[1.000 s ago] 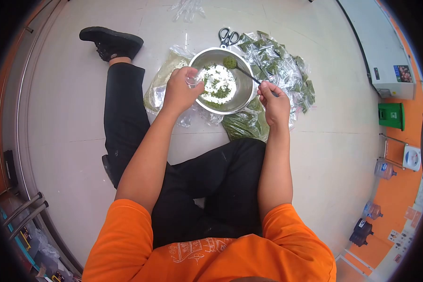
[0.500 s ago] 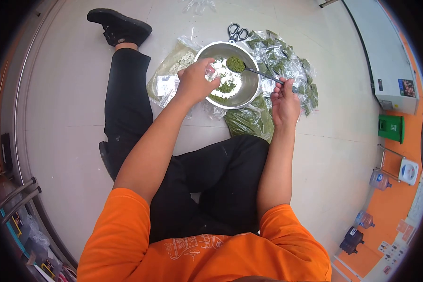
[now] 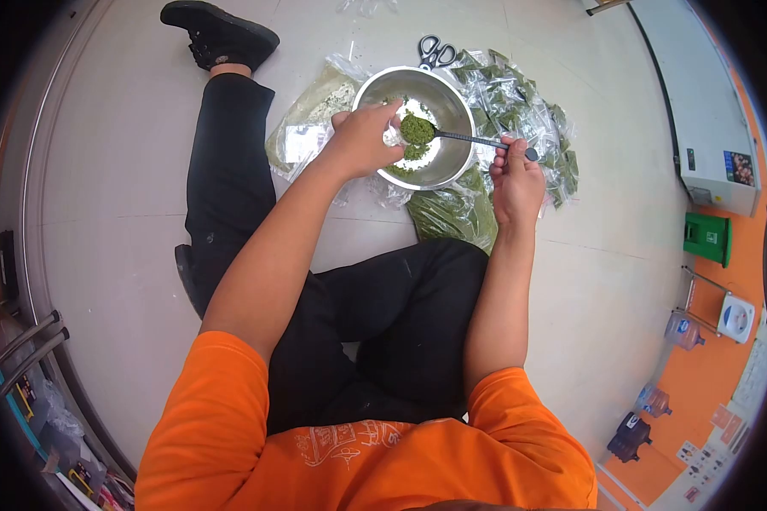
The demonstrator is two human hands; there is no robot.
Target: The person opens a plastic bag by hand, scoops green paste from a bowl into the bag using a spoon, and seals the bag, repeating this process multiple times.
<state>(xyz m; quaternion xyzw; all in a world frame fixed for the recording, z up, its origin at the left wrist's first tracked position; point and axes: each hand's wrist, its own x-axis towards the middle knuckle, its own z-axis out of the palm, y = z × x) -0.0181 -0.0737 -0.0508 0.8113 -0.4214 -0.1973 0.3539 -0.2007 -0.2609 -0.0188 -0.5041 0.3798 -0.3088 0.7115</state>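
Observation:
My right hand (image 3: 517, 183) grips the black handle of a long spoon (image 3: 477, 139). A heap of green powder (image 3: 417, 129) fills the spoon's head, which is over a steel bowl (image 3: 460, 162). My left hand (image 3: 368, 143) is curled above the bowl's left side, fingertips close to the spoon's head. Between its thumb and fingers is a small clear plastic item, mostly hidden by the hand; I cannot tell its exact kind. White powder (image 3: 430, 156) with green patches lies in the bowl.
Black-handled scissors (image 3: 437, 53) lie behind the bowl. Several clear bags of green matter (image 3: 520, 111) are heaped right of it, and a larger green bag (image 3: 456, 217) lies in front. To its left is a plastic bag (image 3: 311, 115) with pale powder. My outstretched leg (image 3: 230, 162) borders the left.
The heaped spoon has moved left and slightly down, up to my left hand. My left hand has shifted slightly right over the bowl.

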